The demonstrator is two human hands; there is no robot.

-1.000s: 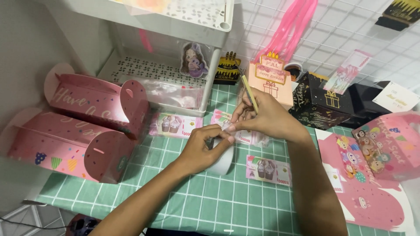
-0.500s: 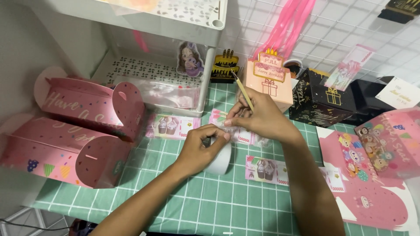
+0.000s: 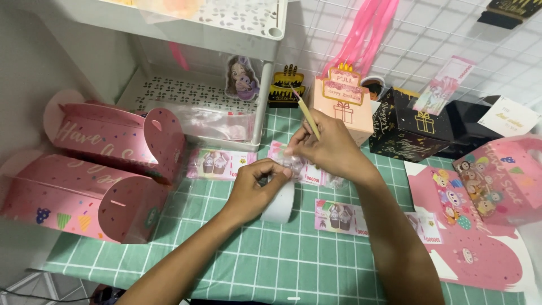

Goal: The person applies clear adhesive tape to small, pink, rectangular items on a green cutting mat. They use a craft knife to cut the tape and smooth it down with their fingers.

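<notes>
My left hand [image 3: 255, 183] rests over a white tape roll [image 3: 280, 204] on the green cutting mat [image 3: 271, 265], fingers pinched at a clear strip of tape. My right hand [image 3: 330, 148] meets it just above, holding a thin wooden stick [image 3: 306, 113] that points up and pinching the same clear strip. A pink play banknote [image 3: 307, 172] lies right under both hands. Two more banknotes lie beside them, one to the left [image 3: 219, 163] and one nearer me to the right [image 3: 341, 217].
Two pink gift boxes [image 3: 113, 135] [image 3: 73, 195] lie on the left. A white shelf rack [image 3: 197, 107] stands behind. A pink box with cake topper [image 3: 343, 104], a black gift box [image 3: 415, 127] and flat pink box cutouts [image 3: 480, 226] sit at the right.
Both hands stay together over the tape roll and banknote; the fingers shift slightly on the clear strip. The view has moved a little.
</notes>
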